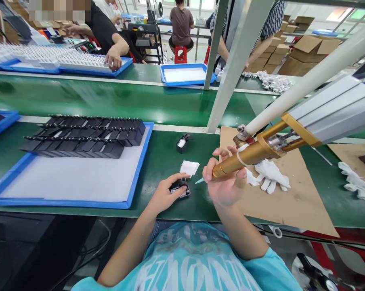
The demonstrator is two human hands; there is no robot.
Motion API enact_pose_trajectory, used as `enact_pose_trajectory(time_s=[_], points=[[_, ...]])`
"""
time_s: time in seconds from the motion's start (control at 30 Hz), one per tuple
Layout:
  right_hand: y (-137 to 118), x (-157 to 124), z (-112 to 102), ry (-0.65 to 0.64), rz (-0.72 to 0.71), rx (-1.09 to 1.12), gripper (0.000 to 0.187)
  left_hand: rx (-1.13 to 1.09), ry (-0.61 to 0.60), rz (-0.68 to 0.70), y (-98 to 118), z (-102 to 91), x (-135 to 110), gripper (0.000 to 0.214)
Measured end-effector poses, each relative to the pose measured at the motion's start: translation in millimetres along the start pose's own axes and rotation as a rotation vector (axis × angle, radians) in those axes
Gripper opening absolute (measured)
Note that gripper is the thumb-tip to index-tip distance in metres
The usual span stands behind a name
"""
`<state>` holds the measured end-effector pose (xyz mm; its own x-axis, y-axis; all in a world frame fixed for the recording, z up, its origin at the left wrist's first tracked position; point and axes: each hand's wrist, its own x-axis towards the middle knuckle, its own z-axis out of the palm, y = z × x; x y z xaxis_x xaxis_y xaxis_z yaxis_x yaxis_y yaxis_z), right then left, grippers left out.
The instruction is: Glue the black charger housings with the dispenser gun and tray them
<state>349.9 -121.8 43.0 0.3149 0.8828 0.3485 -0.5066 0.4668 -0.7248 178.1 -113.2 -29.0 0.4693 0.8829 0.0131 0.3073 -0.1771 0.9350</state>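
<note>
My left hand (pixel 166 193) rests on the green bench with its fingers pinched round a small black part (pixel 181 188). My right hand (pixel 226 182) is wrapped round a gold dispensing gun (pixel 249 155), whose pale tip (pixel 200 180) points down-left towards that part, a short gap away. A white hose and a grey arm run from the gun up to the right. Just behind the part lies a small white paper square (pixel 189 167), and further back another small black part (pixel 182 142).
A blue tray (pixel 134 190) at left holds rows of black parts (pixel 88 135) on white foam. Brown cardboard (pixel 279 202) with a white glove (pixel 271 174) lies at right. A grey post (pixel 227 81) rises behind. Other people work across the far bench.
</note>
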Motion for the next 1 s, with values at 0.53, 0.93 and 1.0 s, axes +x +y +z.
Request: enact_pose_trajectory(time_s=[0.53,0.93,1.0], points=[[-3.2,0.7,-5.7,0.013,0.014,0.046,0.037,0.501,-0.039,0.165,17.8,-4.1,-26.5,0.050],[-3.2,1.5,-8.6,-0.011,0.001,0.049,0.032,0.485,0.293,0.144,2.5,36.3,-25.2,0.024],[-3.4,1.4,-9.5,-0.025,-0.002,0.063,0.031,0.595,0.269,0.098,3.0,36.3,-27.5,0.027]])
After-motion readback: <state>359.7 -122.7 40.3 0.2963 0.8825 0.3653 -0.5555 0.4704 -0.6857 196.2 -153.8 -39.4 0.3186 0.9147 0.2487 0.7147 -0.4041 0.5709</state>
